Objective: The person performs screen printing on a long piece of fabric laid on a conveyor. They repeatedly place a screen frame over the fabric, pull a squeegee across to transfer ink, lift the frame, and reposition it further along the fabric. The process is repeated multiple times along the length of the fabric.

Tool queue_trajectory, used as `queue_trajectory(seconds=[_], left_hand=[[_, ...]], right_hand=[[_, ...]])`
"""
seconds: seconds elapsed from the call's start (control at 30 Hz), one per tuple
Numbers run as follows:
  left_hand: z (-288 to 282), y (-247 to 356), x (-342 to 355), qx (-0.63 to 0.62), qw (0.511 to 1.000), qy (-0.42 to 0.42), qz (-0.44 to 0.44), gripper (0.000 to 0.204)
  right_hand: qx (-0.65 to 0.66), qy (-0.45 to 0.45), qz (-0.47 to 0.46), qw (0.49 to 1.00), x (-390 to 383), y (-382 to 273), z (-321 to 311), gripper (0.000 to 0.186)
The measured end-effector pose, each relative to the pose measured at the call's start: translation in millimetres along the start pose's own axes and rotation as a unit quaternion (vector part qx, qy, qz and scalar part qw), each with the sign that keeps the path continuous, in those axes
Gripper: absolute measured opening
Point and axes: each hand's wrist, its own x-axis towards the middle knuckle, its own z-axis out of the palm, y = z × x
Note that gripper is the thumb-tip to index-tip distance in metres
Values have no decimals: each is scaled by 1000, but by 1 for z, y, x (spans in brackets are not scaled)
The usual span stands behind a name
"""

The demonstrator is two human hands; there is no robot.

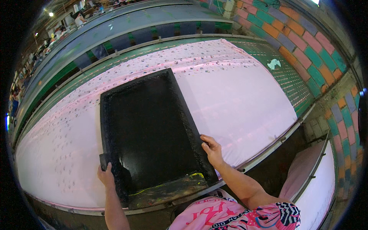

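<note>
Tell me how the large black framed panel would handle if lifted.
The black framed panel would probably stay stiff, given its straight-sided border. Being so wide, it could tilt if raised from one side. Its middle may be slick, as a patch toward the lower left shines.

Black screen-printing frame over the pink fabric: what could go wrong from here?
The left hand and right hand grip the black screen-printing frame on its nearer half, so its far end might dip or drag on the pink fabric. The yellow smear at the frame's near end might mark the fabric if wet, which I can't tell.
</note>
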Motion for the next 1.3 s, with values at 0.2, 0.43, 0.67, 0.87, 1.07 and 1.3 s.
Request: queue_trajectory(seconds=[0.2, 0.43, 0.67, 0.87, 1.07, 1.3], left_hand=[[-2, 17, -3, -123, 991, -50, -22, 36], [2, 2, 9, -171, 984, -42, -30, 42], [48, 92, -31, -224, 972, -55, -44, 40], [117, 225, -104, -268, 959, -89, -27, 33], [225, 324, -206, -255, 966, -45, -15, 26], [342, 402, -320, -169, 985, -21, -19, 31]], right_hand=[[44, -22, -27, 998, 0, -17, 4, 47], [78, -28, -15, 996, 18, -50, 9, 59], [41, -31, -26, 998, 60, -100, -92, 62], [-43, -67, -95, 992, 112, -106, -238, 63], [-83, -114, 25, 990, 163, -128, -396, 64], [-60, -46, 54, 996, 203, -97, -561, 55]])
